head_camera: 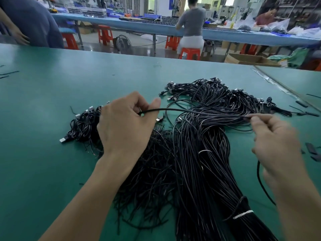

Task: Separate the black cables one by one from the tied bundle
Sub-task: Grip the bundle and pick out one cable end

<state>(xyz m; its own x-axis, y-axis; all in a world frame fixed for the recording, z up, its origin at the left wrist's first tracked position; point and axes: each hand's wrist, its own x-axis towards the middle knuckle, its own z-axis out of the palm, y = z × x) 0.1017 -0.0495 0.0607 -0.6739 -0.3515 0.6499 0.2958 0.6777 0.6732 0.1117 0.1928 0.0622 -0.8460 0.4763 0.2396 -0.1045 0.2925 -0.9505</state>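
Observation:
A thick tied bundle of black cables (205, 164) lies on the green table (43, 105), bound by a white tie (243, 214) near me, its plug ends fanned out at the far side. A looser pile of separated black cables (147, 171) lies to its left. One single black cable (191, 111) stretches level above the bundle between both hands. My left hand (125, 124) pinches its left end between thumb and fingers. My right hand (274, 136), blurred, grips it on the right, and the cable's tail hangs down past that wrist.
Small black scraps (311, 148) lie at the table's right side, and thin strips (8, 73) at the far left. A person (31, 21) stands at the far left edge. Beyond are red stools (190, 53), a long blue bench and seated workers.

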